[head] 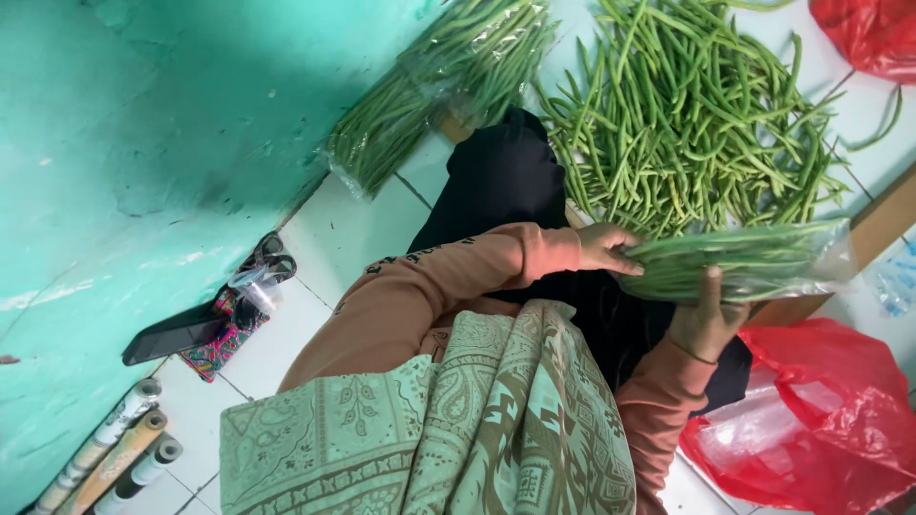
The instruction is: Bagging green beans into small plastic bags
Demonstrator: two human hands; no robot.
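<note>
Patterned scarf (pixel 458 429) nearest cam; both hands, left (pixel 603 248) & right (pixel 704 324), closed round clear bag of beans (pixel 744 259), kept level so beans stay in

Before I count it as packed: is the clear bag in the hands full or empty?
Full. The clear bag is stuffed with green beans along its length, held between the left hand and the right hand.
</note>
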